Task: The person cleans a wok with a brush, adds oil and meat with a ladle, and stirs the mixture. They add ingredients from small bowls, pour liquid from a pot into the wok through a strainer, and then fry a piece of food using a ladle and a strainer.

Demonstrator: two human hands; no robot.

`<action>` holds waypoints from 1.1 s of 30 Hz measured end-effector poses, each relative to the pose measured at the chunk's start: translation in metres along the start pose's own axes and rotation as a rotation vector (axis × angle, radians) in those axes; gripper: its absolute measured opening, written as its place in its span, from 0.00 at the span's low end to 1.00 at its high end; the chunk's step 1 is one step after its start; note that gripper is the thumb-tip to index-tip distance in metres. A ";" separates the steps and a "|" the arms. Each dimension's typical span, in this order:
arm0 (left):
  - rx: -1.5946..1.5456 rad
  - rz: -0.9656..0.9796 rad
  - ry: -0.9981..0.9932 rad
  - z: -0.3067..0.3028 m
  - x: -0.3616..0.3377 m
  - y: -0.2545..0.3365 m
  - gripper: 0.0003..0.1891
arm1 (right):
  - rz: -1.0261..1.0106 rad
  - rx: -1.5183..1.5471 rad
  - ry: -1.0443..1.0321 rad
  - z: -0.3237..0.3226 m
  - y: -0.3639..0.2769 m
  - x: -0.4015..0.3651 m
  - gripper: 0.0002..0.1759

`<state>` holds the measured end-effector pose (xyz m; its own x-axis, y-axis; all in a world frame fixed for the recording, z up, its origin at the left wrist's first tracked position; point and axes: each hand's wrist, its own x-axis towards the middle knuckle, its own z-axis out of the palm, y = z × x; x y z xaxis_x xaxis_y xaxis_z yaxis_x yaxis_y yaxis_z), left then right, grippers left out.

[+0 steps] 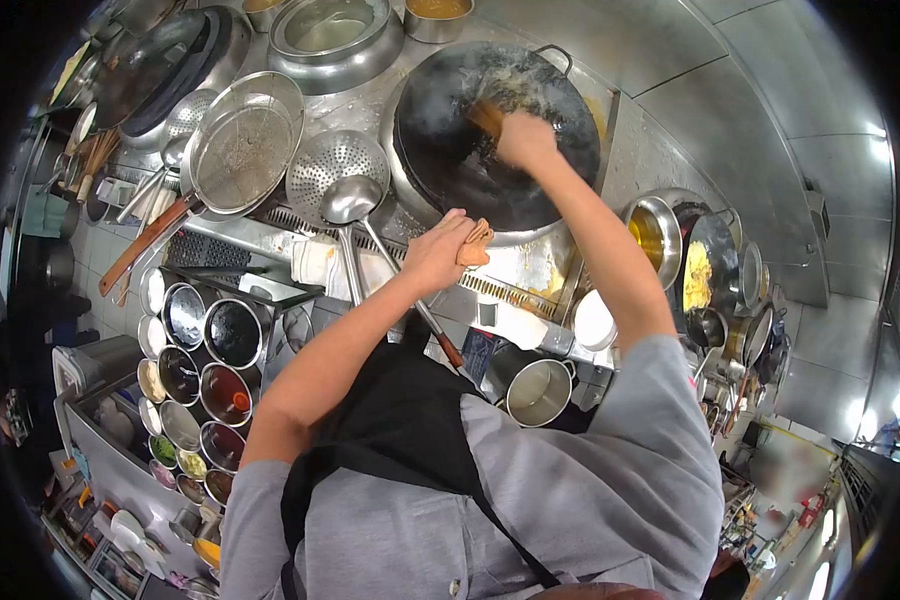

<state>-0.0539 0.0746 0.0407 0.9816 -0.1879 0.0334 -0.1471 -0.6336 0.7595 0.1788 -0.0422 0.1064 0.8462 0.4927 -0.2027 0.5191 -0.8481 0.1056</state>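
Observation:
Over the big black wok [440, 160] my right hand [527, 140] is closed round a bamboo brush [487, 117]. Steam rises from the wok, and what the brush touches is blurred. My left hand [440, 255] is closed on a folded tan cloth [476, 244] at the wok's near edge. Just left of that hand, a steel ladle [351, 200] lies over a perforated skimmer [332, 160], their handles pointing towards my body.
A round wire strainer [242, 145] rests on the stove at the left, above several sauce containers [234, 333]. On the right stand a pot of yellow oil [653, 232] and a wok with yellow food [697, 275]. Below is a steel pot [539, 391].

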 end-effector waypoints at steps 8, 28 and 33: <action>-0.036 0.033 0.107 0.004 0.002 -0.001 0.24 | 0.064 -0.191 0.054 0.031 0.044 -0.001 0.14; 0.041 0.126 -0.053 0.005 0.002 -0.014 0.25 | 0.174 0.163 0.118 0.026 -0.006 0.011 0.15; 0.151 0.092 -0.168 -0.007 -0.003 -0.002 0.22 | -0.309 0.136 0.204 0.040 -0.017 -0.123 0.15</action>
<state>-0.0554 0.0817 0.0436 0.9311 -0.3641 -0.0201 -0.2639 -0.7110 0.6518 0.0611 -0.0957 0.0908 0.6661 0.7458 -0.0058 0.7441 -0.6651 -0.0625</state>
